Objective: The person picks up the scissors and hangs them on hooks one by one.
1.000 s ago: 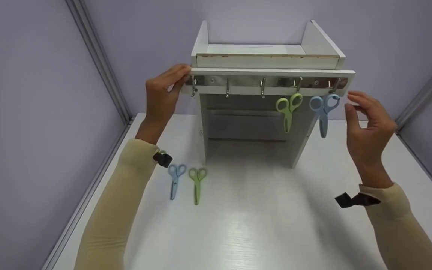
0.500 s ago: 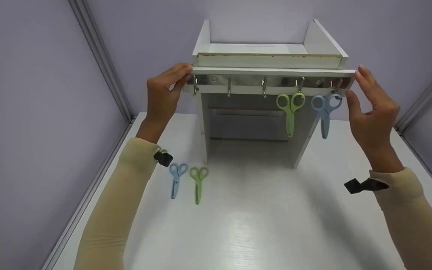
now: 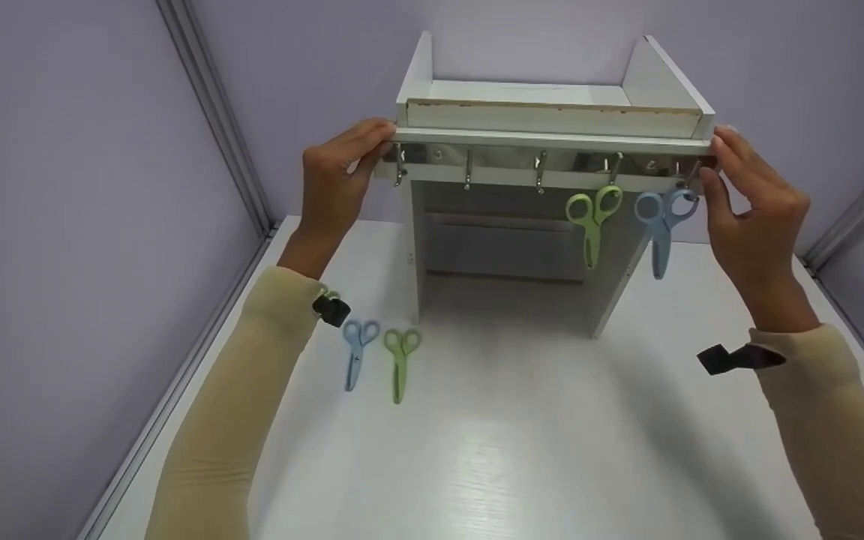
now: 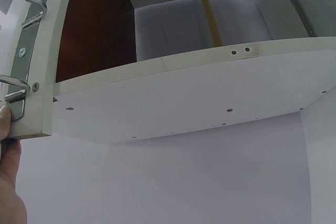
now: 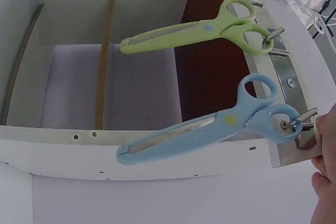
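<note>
My left hand [image 3: 334,184] and right hand [image 3: 751,214] each pinch one end of the hook rail [image 3: 552,161] against the front of the white shelf [image 3: 552,112]. If I tilt it, the hanging blue scissors [image 3: 661,225] and green scissors [image 3: 591,221] could slip off their hooks.

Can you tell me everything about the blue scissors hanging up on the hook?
The blue scissors look like plastic, with two round handle loops at the top and closed blades pointing down. A small yellowish dot marks the pivot. One loop hangs on the rightmost metal hook of the hook rail. They hang free beside the green scissors, close to the right hand, which does not touch them.
</note>
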